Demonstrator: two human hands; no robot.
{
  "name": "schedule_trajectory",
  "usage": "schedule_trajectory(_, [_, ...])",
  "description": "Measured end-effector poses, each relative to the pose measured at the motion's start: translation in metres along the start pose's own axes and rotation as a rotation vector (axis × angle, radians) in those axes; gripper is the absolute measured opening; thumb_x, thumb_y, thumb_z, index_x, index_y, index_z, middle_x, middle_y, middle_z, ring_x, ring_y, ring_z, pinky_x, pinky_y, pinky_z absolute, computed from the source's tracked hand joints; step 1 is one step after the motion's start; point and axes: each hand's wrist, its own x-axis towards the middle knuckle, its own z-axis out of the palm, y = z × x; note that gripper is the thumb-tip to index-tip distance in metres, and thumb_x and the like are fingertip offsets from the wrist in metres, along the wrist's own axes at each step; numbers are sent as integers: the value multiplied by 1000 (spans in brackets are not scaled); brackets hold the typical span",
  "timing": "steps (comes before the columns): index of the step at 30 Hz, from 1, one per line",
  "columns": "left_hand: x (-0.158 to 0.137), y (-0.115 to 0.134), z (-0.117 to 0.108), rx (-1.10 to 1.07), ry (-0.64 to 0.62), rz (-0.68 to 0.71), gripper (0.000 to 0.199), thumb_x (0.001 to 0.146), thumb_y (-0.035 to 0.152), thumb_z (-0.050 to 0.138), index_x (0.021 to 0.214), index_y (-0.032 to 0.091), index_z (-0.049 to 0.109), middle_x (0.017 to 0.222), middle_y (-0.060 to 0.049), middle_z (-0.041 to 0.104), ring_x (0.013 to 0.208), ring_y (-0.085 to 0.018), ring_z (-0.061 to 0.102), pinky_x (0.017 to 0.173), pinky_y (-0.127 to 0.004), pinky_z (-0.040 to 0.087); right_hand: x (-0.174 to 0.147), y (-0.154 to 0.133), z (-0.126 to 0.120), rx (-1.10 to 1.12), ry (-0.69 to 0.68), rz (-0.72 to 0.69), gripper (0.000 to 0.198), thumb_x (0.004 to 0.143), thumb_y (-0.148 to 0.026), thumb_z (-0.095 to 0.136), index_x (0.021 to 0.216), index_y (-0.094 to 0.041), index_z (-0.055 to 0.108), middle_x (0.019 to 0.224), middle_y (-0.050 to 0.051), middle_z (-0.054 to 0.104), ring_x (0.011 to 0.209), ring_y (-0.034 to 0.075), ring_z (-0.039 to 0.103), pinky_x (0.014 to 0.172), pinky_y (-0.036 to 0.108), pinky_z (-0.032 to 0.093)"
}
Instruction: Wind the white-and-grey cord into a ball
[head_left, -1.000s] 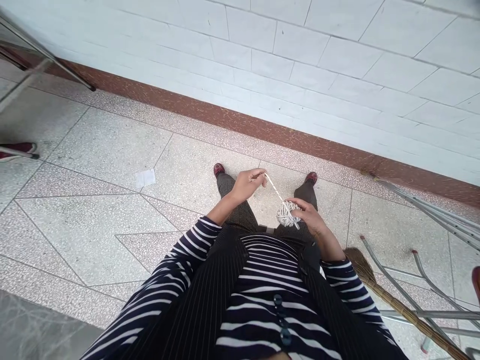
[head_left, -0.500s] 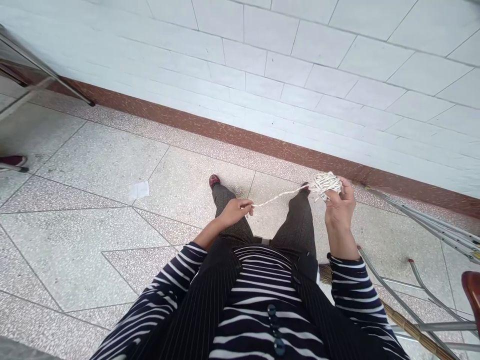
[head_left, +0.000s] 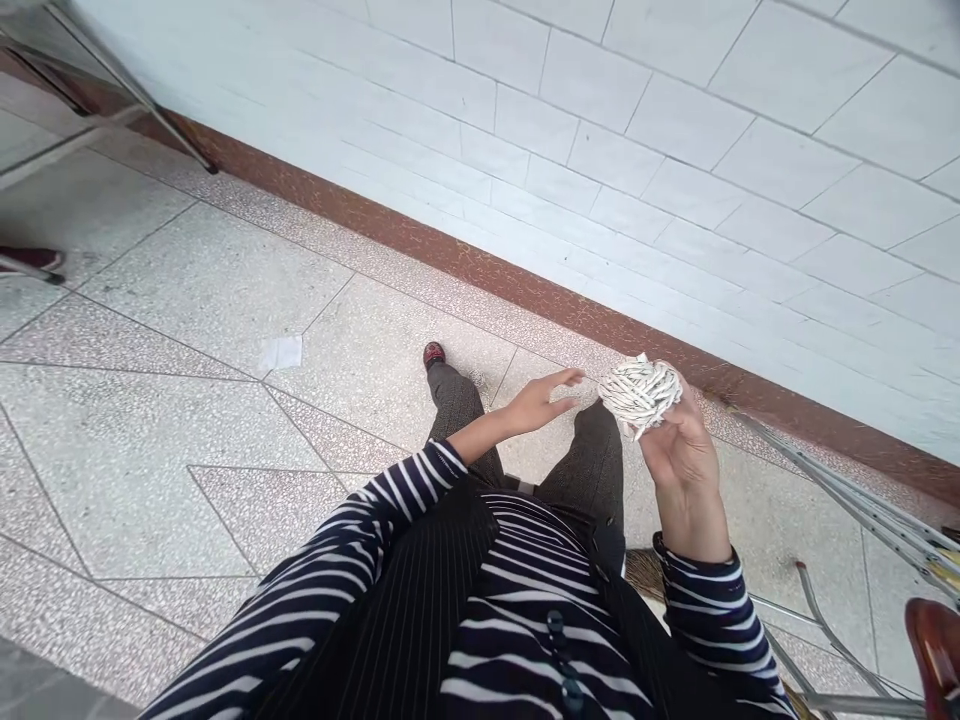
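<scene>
A ball of white cord (head_left: 640,395) is in my right hand (head_left: 684,450), whose fingers and thumb close around its right side and underside. The fingers behind the ball are partly hidden. Just left of the ball, my left hand (head_left: 541,402) has its thumb and fingers spread apart, the fingertips pointing at the cord. A short bit of strand seems to show between the left fingertips and the ball. Whether the fingers touch it I cannot tell. Below, on the floor beside my left leg, lies a small blurred heap of cord (head_left: 478,380).
A white tiled wall (head_left: 600,170) with a reddish-brown base rises ahead. On the speckled floor lies a white paper (head_left: 282,352). Metal legs (head_left: 174,130) stand at the left. To the right are crutches (head_left: 847,480), a metal chair frame (head_left: 821,610) and a broom head (head_left: 643,572).
My left hand has moved right towards the ball and its fingers have spread from a pinch on the strand. The ball has turned in my right hand and come slightly nearer.
</scene>
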Motion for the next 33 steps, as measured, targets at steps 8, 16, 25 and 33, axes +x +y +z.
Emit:
schedule_trajectory(8, [22, 31, 3, -164, -26, 91, 28, 94, 24, 58, 115, 15, 74, 119, -9, 74, 113, -24, 67, 103, -37, 49, 1, 3, 2, -150, -141, 14, 49, 67, -24, 66, 116, -30, 63, 122, 3, 67, 111, 25, 63, 91, 39, 55])
schedule_trajectory(16, [23, 27, -4, -89, 17, 103, 26, 94, 28, 59, 109, 15, 76, 112, -9, 75, 106, -22, 68, 97, -33, 49, 1, 15, -4, -163, -146, 75, 48, 71, -30, 64, 119, -30, 61, 125, 3, 67, 112, 25, 64, 91, 40, 56])
schedule_trajectory(25, [5, 2, -13, 127, -57, -7, 32, 97, 32, 49, 87, 16, 74, 89, -3, 73, 84, -16, 64, 82, -26, 46, 1, -7, -14, -33, -83, 54, 43, 67, -24, 66, 110, -28, 66, 121, 3, 68, 115, 26, 62, 96, 44, 55])
schedule_trajectory(33, [2, -9, -14, 104, -124, -10, 30, 94, 23, 43, 93, 16, 72, 95, -3, 73, 92, -16, 65, 90, -27, 46, 3, -6, -23, -49, -97, 32, 35, 71, -25, 65, 106, -29, 65, 117, 2, 68, 111, 25, 63, 91, 43, 55])
